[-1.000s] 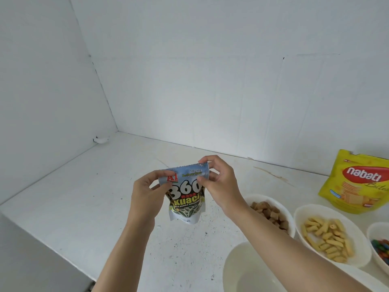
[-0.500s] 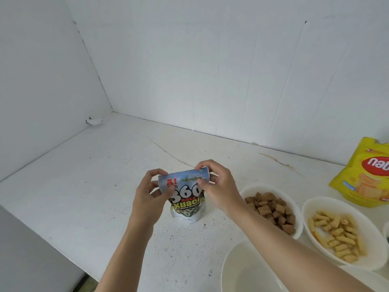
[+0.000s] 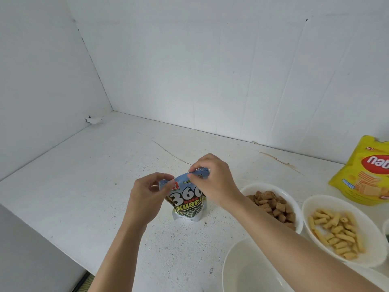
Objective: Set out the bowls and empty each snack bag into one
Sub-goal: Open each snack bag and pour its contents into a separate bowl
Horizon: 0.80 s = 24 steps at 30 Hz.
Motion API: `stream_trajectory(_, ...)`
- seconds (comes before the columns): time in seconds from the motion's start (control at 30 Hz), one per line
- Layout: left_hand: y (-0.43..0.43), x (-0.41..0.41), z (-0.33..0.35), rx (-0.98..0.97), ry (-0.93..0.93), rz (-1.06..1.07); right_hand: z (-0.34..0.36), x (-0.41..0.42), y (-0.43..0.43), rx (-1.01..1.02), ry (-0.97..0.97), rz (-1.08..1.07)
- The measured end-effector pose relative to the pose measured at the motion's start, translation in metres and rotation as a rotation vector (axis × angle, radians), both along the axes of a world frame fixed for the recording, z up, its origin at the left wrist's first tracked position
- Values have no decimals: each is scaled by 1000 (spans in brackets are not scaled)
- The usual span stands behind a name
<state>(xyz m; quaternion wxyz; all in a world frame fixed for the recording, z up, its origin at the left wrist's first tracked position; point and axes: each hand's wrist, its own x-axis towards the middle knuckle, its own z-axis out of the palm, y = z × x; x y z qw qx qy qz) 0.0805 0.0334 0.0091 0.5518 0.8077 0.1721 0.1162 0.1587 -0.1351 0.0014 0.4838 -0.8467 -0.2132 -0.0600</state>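
Fingers of the left hand [image 3: 147, 194] are clamped on the left corner of the top seal of a small blue-topped foil snack pouch [image 3: 187, 205] marked "360" and "KUACI". It is upright, base at the speckled white counter [image 3: 84, 186], and the right hand [image 3: 212, 182] pinches the seal alongside, a grip judged suited to tearing. Rightward, an empty white plastic bowl [image 3: 252, 275] sits nearest, presumably for this pouch, then a white bowl of brown squares [image 3: 245, 189], a white bowl of yellow tubes [image 3: 366, 228], and a yellow bag [image 3: 362, 175], lettering cropped.
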Motion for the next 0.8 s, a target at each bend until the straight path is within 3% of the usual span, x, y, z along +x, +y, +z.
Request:
stream_trajectory(0.1,5,2,-1,23,31,-3,9,0,5,-245,-81,10)
stream_trajectory(0.27,9,-3,0,-33,32,-9,18,-3,14,-388,-143,84)
stream_trajectory(0.63,12,-15,-5,-365,55,4,8,-10,26,-255,-83,256)
stream_trajectory(0.8,15,-14,-9,-309,12,-3,11,-8,25,-253,-19,301)
